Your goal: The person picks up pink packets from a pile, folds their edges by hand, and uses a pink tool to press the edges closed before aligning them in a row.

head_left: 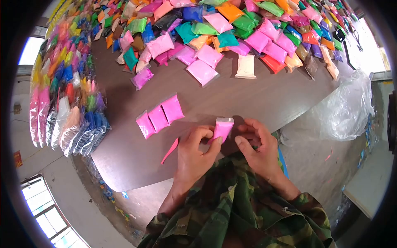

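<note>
The left hand (194,151) and right hand (256,146) are both pinching one small pink plastic clay packet (222,129) between them above the brown tabletop (124,165); its long axis is pointing away; three matching pink packets (159,115) are lying nearer the left hand.

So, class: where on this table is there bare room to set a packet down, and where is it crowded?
Bare brown table lies between the three pink packets and the heap of coloured packets, and left of the pink tool. The far end is crowded.

Brown table (256,103) under coloured packets (215,37)
</note>
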`<action>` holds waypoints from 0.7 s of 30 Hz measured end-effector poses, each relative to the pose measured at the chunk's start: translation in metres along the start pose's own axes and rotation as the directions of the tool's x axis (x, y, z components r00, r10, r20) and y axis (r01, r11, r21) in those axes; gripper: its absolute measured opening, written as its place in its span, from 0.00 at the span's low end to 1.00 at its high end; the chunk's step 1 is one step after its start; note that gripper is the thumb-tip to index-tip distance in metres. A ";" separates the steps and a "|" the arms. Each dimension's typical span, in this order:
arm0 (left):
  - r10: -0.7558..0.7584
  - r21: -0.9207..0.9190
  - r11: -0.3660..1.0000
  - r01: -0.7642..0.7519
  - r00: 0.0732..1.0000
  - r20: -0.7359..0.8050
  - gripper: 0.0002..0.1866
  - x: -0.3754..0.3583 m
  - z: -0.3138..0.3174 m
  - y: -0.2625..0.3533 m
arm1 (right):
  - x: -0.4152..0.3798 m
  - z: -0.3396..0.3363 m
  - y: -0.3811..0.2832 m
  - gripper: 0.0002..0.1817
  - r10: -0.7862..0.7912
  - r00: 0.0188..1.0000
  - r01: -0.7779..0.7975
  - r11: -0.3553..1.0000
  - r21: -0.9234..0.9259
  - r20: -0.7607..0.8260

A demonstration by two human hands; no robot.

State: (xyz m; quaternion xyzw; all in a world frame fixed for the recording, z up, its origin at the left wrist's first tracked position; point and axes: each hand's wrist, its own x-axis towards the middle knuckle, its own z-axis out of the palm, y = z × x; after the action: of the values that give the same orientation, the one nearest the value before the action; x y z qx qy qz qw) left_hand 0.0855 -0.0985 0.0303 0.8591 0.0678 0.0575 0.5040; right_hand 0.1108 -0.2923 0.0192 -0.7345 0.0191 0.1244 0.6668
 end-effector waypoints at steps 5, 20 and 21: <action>-0.159 -0.187 0.968 0.168 0.985 0.063 0.10 -0.015 -0.001 0.013 | 0.011 0.000 -0.013 0.23 0.093 0.946 -0.210 0.906 0.368 0.311; -0.067 -0.016 0.998 0.065 0.986 -0.153 0.15 -0.025 0.027 0.004 | 0.015 0.009 0.001 0.13 0.027 0.965 -0.163 0.839 0.520 0.260; -0.103 -0.099 0.991 0.089 0.985 -0.138 0.15 -0.024 0.027 0.007 | 0.016 0.009 0.004 0.12 0.021 0.969 -0.153 0.836 0.527 0.247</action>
State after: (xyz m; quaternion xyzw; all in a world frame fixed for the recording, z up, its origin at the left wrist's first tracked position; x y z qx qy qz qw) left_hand 0.0667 -0.1290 0.0225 0.8244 0.1422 0.0974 0.5392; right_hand 0.1239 -0.2819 0.0109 -0.4948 0.0092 0.2288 0.8383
